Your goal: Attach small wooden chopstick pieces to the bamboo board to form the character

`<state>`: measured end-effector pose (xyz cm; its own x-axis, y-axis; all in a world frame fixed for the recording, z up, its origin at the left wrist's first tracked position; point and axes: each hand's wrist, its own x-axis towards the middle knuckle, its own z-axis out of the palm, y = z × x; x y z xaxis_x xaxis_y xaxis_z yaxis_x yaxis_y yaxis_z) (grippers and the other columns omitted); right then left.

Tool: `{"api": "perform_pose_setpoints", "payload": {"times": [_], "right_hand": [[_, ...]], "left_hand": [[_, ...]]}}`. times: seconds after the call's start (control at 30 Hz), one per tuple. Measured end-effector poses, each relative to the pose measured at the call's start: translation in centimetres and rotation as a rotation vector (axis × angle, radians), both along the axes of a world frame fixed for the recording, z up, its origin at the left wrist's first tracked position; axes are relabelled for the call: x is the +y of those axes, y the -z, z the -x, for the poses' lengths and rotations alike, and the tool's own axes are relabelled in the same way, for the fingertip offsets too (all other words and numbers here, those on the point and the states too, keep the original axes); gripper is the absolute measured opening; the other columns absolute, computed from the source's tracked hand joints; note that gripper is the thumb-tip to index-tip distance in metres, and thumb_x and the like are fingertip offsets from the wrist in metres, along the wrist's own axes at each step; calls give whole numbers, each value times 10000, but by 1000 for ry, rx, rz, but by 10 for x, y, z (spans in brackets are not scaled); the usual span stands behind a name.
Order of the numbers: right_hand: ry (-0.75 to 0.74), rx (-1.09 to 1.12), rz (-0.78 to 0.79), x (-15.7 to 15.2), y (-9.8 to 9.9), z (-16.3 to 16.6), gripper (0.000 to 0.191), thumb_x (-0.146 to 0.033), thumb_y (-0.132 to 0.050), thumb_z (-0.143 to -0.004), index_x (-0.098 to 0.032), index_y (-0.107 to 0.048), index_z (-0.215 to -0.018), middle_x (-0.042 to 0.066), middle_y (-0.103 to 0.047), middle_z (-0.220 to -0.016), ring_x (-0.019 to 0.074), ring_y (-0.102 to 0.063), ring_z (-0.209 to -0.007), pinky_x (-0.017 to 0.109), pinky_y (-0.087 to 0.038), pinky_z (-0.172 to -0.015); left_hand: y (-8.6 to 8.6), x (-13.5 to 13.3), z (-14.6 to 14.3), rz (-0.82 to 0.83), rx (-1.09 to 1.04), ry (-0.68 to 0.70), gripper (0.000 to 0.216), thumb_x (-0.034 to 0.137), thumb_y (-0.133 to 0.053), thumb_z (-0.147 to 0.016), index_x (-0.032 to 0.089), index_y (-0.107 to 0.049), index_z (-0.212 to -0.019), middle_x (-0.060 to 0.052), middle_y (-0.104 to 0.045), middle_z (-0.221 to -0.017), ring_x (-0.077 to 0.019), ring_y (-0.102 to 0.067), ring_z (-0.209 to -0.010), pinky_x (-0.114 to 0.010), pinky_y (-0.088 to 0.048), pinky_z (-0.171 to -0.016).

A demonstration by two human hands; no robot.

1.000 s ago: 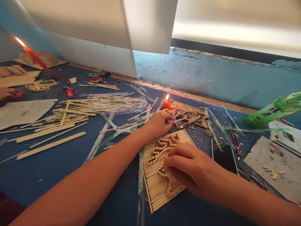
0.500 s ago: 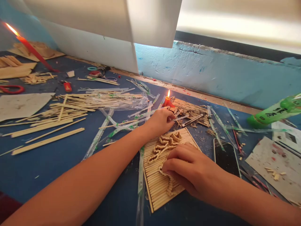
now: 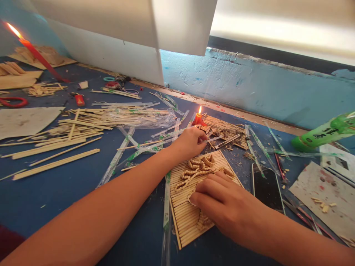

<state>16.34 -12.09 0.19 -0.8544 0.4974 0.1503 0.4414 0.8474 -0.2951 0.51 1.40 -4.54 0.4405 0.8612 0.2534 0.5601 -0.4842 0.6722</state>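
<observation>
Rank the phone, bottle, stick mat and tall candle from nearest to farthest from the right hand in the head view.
From the right hand:
1. Stick mat: beneath it.
2. Phone: just to its right.
3. Bottle: farther right, beyond the phone.
4. Tall candle: far left, toward the back.
</observation>
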Motion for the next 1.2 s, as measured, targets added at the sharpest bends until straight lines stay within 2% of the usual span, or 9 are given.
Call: {"api": "perform_pose_setpoints", "payload": {"times": [0.17,0.43,1.2], "right_hand": [[0,4,9,0,-1,1,196,-105,-458,-1000,-109,-630,-1096,103,-607,-1020,206,-503,-901,347,-412,-826],[42,52,95,1,-2,-4,236,-70,-535,-952,-140,-618,-1162,58,-592,-1029,170,-480,-883,305,-404,-809],[52,90,109,1,1,-8,284,-58,-605,-903,-176,-638,-1159,51,-630,-1002,179,-527,-886,329,-405,-815]], "left_hand": [[-1,1,0,7,3,1,177,160,-625,-799,159,-766,-905,-54,-705,-746,-166,-620,-683,-299,-493,-667],[-1,1,1,16,2,10,165,163,-624,-804,152,-762,-893,-61,-705,-752,-168,-619,-684,-304,-489,-670],[0,2,1,13,6,13,145,172,-627,-799,163,-756,-865,-50,-699,-726,-163,-613,-675,-297,-485,-658]]}}
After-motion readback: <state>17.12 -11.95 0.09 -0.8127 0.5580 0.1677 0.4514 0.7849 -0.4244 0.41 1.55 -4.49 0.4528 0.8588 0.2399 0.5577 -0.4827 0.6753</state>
